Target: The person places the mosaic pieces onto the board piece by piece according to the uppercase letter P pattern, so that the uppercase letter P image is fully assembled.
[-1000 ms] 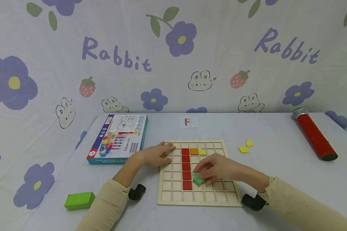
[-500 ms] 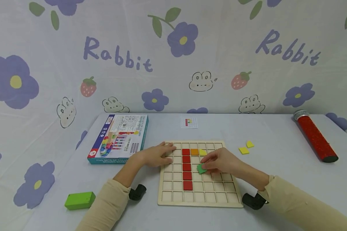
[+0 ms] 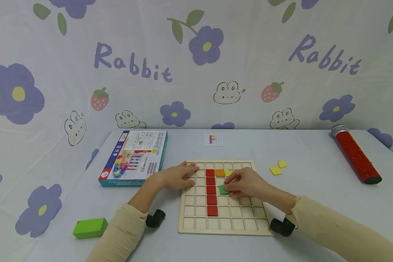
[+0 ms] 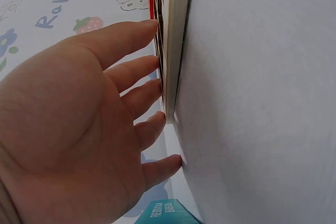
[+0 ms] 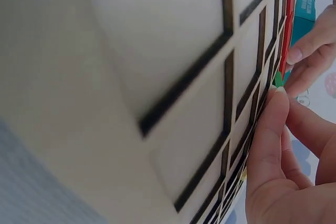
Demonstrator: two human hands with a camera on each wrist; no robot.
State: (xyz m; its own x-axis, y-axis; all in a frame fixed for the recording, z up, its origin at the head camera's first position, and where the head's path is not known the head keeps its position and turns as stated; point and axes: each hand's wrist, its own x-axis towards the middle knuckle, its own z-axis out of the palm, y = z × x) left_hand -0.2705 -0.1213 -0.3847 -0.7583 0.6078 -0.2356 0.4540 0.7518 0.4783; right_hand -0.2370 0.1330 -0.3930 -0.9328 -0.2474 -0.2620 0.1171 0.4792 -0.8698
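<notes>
A wooden grid board (image 3: 196, 231) lies on the table, with a column of red tiles (image 3: 211, 199) in its cells. To the right of the top red one sit an orange tile (image 3: 219, 173) and a yellow tile (image 3: 228, 173), the latter partly covered by fingers. My right hand (image 3: 250, 183) pinches a green tile (image 3: 223, 189) at the cell beside the third red tile; in the right wrist view that green tile (image 5: 279, 80) shows edge-on between fingertips. My left hand (image 3: 178, 176) rests with spread fingertips on the board's left edge, as the left wrist view also shows.
Two loose yellow tiles (image 3: 276, 171) lie right of the board. A printed pattern card (image 3: 213, 139) is behind it. On the left are a toy box (image 3: 134, 158) and a green block (image 3: 90, 228); a red glittery cylinder (image 3: 357, 154) lies far right.
My right hand has carried the green tile away from me and up the board, then slightly left toward the red column. The tile now looks flatter. My left hand stays in place.
</notes>
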